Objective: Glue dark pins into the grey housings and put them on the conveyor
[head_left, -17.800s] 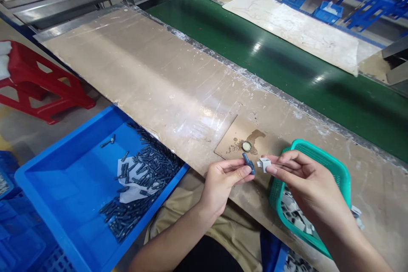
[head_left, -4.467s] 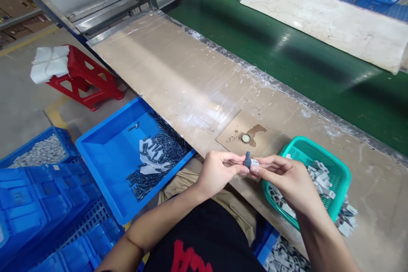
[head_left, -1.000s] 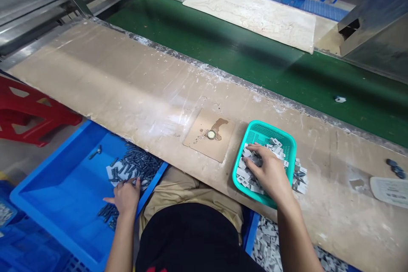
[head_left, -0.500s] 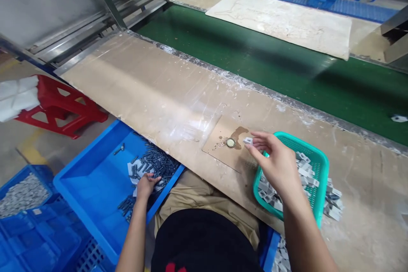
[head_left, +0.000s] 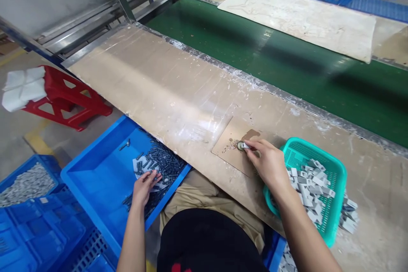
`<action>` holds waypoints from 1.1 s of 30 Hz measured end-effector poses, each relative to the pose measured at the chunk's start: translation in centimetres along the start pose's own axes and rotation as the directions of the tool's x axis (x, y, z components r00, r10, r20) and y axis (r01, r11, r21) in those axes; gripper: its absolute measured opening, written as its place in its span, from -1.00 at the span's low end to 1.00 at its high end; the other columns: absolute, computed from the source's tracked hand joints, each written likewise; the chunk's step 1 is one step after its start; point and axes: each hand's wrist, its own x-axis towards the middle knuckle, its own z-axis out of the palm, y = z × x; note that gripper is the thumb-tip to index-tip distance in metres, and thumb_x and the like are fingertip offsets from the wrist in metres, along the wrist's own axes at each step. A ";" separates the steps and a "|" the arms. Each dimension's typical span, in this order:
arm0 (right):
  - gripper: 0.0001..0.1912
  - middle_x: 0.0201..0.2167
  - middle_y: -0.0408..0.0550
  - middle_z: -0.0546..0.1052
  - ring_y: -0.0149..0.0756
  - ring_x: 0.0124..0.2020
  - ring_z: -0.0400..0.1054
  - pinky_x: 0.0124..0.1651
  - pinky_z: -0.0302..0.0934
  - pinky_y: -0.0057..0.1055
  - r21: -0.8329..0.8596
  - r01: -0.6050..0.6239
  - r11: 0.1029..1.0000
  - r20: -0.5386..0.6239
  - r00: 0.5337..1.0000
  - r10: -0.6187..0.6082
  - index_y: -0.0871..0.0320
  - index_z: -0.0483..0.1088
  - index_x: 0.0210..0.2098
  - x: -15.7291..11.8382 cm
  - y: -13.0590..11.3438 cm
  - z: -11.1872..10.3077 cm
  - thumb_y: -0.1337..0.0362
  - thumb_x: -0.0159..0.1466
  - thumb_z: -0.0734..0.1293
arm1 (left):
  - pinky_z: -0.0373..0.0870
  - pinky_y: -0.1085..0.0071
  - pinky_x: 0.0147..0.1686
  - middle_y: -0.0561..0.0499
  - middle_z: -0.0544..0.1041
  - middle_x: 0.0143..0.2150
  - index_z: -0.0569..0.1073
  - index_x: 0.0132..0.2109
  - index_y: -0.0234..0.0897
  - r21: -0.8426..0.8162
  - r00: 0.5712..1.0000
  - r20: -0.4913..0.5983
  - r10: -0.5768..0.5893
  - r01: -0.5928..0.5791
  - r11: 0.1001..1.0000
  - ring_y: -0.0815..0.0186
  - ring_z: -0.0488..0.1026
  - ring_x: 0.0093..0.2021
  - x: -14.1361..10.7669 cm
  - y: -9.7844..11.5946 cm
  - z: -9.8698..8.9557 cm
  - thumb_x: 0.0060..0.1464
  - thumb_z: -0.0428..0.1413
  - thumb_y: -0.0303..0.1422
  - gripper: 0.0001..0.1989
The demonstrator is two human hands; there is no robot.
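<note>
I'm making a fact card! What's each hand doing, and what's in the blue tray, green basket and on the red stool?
Left hand: at the dark parts; grip unclear
Right hand: pinching a small pale piece at a round cap
Blue tray: dark parts, white sheet
Green basket: pale grey pieces
Red stool: a white bundle

We see the small grey piece (head_left: pixel 245 145) in the right hand (head_left: pixel 266 159) only in part: the fingertips cover its near end, and whether it touches the round cap (head_left: pixel 240 146) is too small to tell. We cannot make out whether the left hand (head_left: pixel 145 187) grips one of the dark parts (head_left: pixel 168 157) — its fingers block our view. The right forearm (head_left: pixel 306 225) hides some of the green basket (head_left: pixel 340 195). Red marks (head_left: pixel 180 268) on the black shirt (head_left: pixel 207 242) are cut off by the bottom edge.
</note>
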 end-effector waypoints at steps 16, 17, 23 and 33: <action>-0.61 -0.26 0.08 0.59 -0.12 -0.28 0.50 -0.18 0.39 -0.22 0.519 -0.433 0.736 0.127 0.891 0.435 0.21 0.50 -0.24 0.1 -1.3 -2.2 0.06 0.03 0.44 | 0.48 0.04 -0.13 -0.09 0.53 -0.28 0.54 -0.25 -0.35 -0.305 0.555 0.831 0.036 0.401 0.864 -0.02 0.49 -0.09 -9.9 13.8 6.5 -0.15 0.35 -0.29 -0.70; -0.60 -0.26 0.08 0.59 -0.12 -0.27 0.50 -0.17 0.40 -0.23 0.554 -0.452 0.699 0.149 0.880 0.451 0.21 0.51 -0.25 0.0 -1.6 -2.6 0.07 0.01 0.45 | 0.50 0.17 -0.19 -0.08 0.53 -0.32 0.54 -0.27 -0.36 -0.298 0.544 0.838 0.036 0.403 0.865 0.07 0.52 -0.16 -10.1 14.2 7.6 -0.20 0.37 -0.30 -0.68; -0.71 -0.46 -0.03 0.58 -0.22 -0.41 0.49 -0.31 0.41 -0.35 0.720 -0.452 0.527 0.196 0.860 0.470 0.16 0.54 -0.34 -1.9 -4.0 -5.4 0.15 -0.01 0.50 | 0.33 0.60 -0.48 -0.06 0.52 -0.44 0.60 -0.30 -0.38 -0.474 0.743 0.656 0.135 0.267 0.839 0.44 0.41 -0.45 -12.0 15.8 14.8 -0.47 0.45 -0.21 -0.50; -0.78 -0.49 -0.05 0.57 -0.35 -0.53 0.44 -0.44 0.36 -0.50 0.754 -0.481 0.447 0.272 0.848 0.454 0.16 0.54 -0.42 -4.8 -5.1 -5.1 0.23 -0.05 0.53 | 0.42 0.47 -0.39 -0.01 0.46 -0.40 0.62 -0.34 -0.31 -0.587 0.814 0.448 0.370 -0.044 0.808 0.40 0.41 -0.47 -15.5 16.2 17.3 -0.42 0.43 -0.28 -0.62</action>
